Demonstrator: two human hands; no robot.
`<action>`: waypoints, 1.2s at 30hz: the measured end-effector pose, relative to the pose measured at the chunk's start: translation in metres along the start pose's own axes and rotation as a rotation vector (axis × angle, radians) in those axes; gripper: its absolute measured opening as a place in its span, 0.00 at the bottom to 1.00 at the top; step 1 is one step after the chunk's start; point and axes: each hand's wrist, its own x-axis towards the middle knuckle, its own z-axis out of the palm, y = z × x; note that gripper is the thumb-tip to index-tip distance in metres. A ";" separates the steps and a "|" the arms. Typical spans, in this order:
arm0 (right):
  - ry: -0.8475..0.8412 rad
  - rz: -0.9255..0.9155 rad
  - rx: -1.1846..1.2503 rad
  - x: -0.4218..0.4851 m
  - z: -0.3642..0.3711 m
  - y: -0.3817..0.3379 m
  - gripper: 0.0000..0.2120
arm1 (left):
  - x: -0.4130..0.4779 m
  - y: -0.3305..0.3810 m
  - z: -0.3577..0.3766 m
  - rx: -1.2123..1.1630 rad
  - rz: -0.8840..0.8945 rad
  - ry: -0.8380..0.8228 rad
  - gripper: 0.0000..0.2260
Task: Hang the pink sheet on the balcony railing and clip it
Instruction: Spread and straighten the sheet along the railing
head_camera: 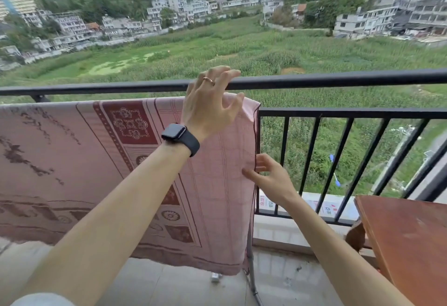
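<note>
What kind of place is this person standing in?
Most likely a home balcony, high above open fields. A black railing runs across the view, a pink sheet hangs over its lower bar to dry, and beyond lie green fields and hillside houses. A wooden table stands at the right.

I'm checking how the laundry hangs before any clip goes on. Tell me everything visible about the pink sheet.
The pink woven sheet is draped over the lower bar of the black metal balcony railing and hangs down almost to the tiled floor. It carries dark red borders, flower squares and a faint grid near its right side. The left hand rests open at its top right corner; the right hand pinches its dark-trimmed right edge. No clip is visible on it.
</note>
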 end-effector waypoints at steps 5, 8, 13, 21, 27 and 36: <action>-0.142 0.092 -0.252 -0.007 0.016 0.034 0.07 | 0.028 0.008 0.004 -0.171 -0.080 -0.367 0.14; -0.072 0.067 -0.184 -0.014 0.012 0.040 0.04 | 0.029 0.014 0.015 -0.137 -0.072 -0.251 0.14; -0.164 0.108 -0.227 -0.011 0.018 0.039 0.13 | 0.028 0.018 0.020 -0.184 -0.055 -0.142 0.14; 0.297 0.024 -0.083 -0.018 -0.020 0.047 0.11 | 0.031 0.018 0.023 -0.215 -0.079 -0.065 0.14; 0.272 0.117 -0.219 -0.001 -0.019 0.062 0.11 | 0.035 0.024 0.031 -0.137 -0.084 -0.063 0.16; 0.150 0.202 -0.145 0.019 -0.024 0.037 0.04 | 0.040 0.036 0.036 -0.070 -0.104 -0.072 0.16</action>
